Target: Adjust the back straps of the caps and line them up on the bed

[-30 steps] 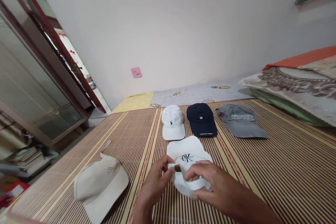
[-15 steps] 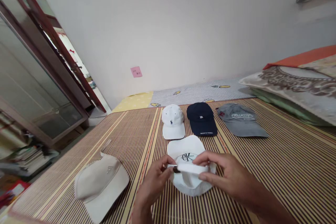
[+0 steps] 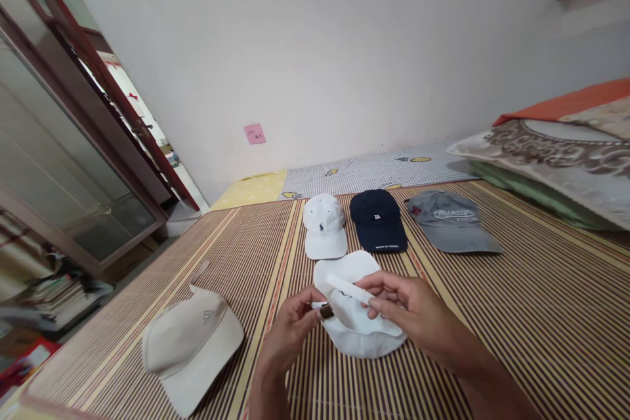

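Between my hands a white cap [image 3: 367, 341] lies with its brim away from me and its hollow inside partly facing up. My left hand [image 3: 293, 328] is closed on the short strap end with a dark metal buckle [image 3: 327, 310], at the back of the cap. My right hand [image 3: 408, 308] pinches the longer white strap [image 3: 348, 287], whose free end points up and left over the cap. The strap end stands apart from the buckle. The dark lettering inside the cap is mostly hidden behind the strap and fingers.
Behind it stand a white cap with a small emblem [image 3: 325, 226], a navy cap [image 3: 378, 220] and a grey cap [image 3: 451, 222]. A beige visor [image 3: 191, 348] lies at left on the striped mat [image 3: 266, 243]. Pillows [image 3: 561, 170] are piled at right against the wall.
The strap's free end has come away from the buckle and now points up over the cap. My right hand has risen slightly with it; the cap's hollow shows more.
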{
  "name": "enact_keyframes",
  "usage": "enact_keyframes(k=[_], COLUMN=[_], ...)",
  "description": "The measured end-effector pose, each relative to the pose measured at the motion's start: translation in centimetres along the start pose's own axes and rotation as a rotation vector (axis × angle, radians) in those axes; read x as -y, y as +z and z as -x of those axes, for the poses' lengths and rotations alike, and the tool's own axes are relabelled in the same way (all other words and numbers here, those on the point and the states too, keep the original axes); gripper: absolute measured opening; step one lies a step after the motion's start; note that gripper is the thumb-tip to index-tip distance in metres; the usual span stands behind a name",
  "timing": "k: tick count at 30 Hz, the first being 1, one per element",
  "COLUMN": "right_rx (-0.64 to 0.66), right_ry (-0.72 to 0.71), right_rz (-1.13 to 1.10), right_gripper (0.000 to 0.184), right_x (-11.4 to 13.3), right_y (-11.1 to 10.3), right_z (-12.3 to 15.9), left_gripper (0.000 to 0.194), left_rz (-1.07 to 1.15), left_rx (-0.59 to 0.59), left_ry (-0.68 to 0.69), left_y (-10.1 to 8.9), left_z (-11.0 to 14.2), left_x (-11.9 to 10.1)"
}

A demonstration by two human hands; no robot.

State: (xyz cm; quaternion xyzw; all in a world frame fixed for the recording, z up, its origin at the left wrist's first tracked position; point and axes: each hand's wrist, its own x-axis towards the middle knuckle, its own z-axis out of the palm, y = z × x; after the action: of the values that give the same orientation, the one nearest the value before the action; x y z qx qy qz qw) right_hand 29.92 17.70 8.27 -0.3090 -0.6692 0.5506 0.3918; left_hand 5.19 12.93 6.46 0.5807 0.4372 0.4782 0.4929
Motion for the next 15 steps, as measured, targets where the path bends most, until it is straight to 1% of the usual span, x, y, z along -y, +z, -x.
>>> enact_keyframes(k=[3,7,10,15], right_rx=[0.003,0.017,0.038,0.051], right_ry=[0.042,0.083,0.053,0.006], right_rz=[0.069,0.067,0.059,0.122], right_gripper=[0.014,0.01,0.011,0.021], right_x=[-0.3,-0.4,-0.1,0.1], right_y=[0.1,0.5,1.0,1.7], right_z=[0.1,0.1,-0.1,-0.5], left_gripper=[0.028,0.027,0.027,0.03], left_rz=[0.007,0.022,0.024,0.007], left_rx=[0.018,0.012,0.0,-0.003], left_ry=[-0.001,0.003,0.012,-0.013], left_y=[0.2,0.3,0.3,0.4], left_z=[-0.1,-0.2,-0.2,-0.3], left_x=[-0.1,0.3,0.6,0.6])
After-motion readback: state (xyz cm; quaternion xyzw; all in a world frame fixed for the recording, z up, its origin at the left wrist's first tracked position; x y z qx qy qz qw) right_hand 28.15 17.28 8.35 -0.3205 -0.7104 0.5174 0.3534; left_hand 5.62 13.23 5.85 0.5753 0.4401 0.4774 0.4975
